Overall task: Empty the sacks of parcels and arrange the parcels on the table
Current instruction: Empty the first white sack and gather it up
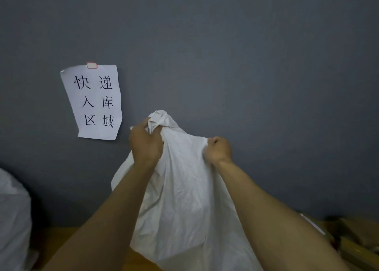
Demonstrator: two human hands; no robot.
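Note:
A white cloth sack [184,199] hangs in front of me, lifted high above the wooden table [53,238]. My left hand [146,142] grips a bunched fold near the sack's top end. My right hand [218,149] clutches the cloth a little lower and to the right. The sack's lower part drapes down between my forearms to the bottom edge of the view. Several brown cardboard parcels [356,238] lie on the table at the lower right. What is inside the sack is hidden.
A second white sack [12,219] stands at the left edge. A paper sign [94,102] with printed characters is taped to the grey wall [246,65] behind the table.

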